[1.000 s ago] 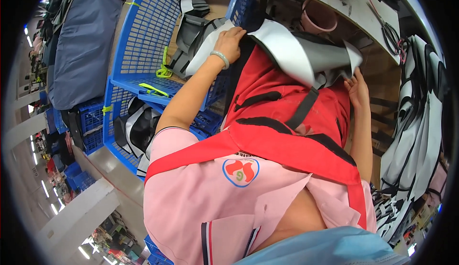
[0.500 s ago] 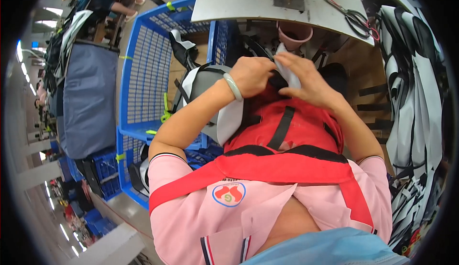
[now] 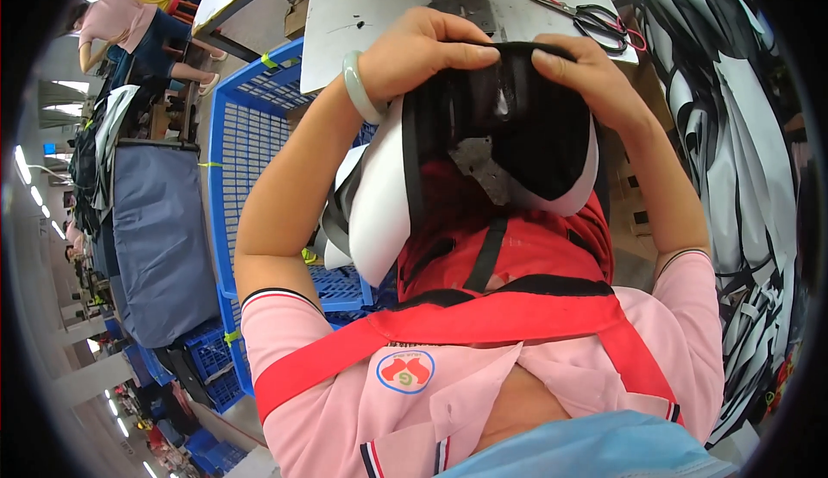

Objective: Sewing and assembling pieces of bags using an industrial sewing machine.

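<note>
My left hand (image 3: 423,51), with a pale bangle at its wrist, pinches the far edge of a black and white fabric piece (image 3: 539,137). My right hand (image 3: 591,72) grips the same edge a little further right, thumb on top. Between the two thumbs runs the black edge, and the fabric hangs from it over my red apron (image 3: 517,245). White panels curve out at its left and lower right; a grey patch shows at its middle. Whether the stacked white and grey layers at the left belong to the same piece, I cannot tell.
Beyond my hands stands a white table (image 3: 345,12) with a dark plate (image 3: 461,3) and black-handled scissors (image 3: 595,25). A blue plastic crate (image 3: 246,150) is at my left. Long white and black strips (image 3: 742,150) hang at my right. Another person (image 3: 129,21) stands far left.
Both hands have moved farther from my body, toward the table, and now hold the black fabric edge. The black and white piece has come up from my left across my lap.
</note>
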{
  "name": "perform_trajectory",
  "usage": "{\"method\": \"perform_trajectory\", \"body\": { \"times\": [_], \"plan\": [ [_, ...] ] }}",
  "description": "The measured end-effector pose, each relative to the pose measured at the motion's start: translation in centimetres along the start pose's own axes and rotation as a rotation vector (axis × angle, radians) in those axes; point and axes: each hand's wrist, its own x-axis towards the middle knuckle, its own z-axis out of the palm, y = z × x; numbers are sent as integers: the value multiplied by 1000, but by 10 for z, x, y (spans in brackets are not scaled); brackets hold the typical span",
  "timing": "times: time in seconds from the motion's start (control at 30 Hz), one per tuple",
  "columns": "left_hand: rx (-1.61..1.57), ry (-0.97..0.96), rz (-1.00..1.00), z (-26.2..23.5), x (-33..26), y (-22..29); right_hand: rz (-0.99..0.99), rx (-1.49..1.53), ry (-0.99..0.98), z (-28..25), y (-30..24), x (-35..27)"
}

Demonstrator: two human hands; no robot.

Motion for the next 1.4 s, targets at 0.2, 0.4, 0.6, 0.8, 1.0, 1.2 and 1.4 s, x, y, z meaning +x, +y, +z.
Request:
{"method": "perform_trajectory", "body": {
  "times": [0.2, 0.4, 0.6, 0.8, 1.0, 1.2, 1.4],
  "plan": [
    [-71, 84, -93, -21, 20, -17, 49, 44, -8, -19, 17, 28],
    [-188, 177, -116, -45, 46, -29, 65, 97, 74, -27, 20, 64],
    [-161, 238, -101, -69, 73, -41, 69, 157, 88, -40, 32, 98],
    [-222, 232, -69, -93, 94, -58, 83, 155, 121, -54, 48, 126],
    [-103, 245, 6, -104, 101, -62, 150, 133, 226, -53, 47, 133],
    [160, 272, 43, -119, 118, -63, -295, 368, -138, -70, 50, 144],
    [-176, 331, 15, -126, 76, -67, -7, -81, 264, -57, 28, 93]
  ]
}}
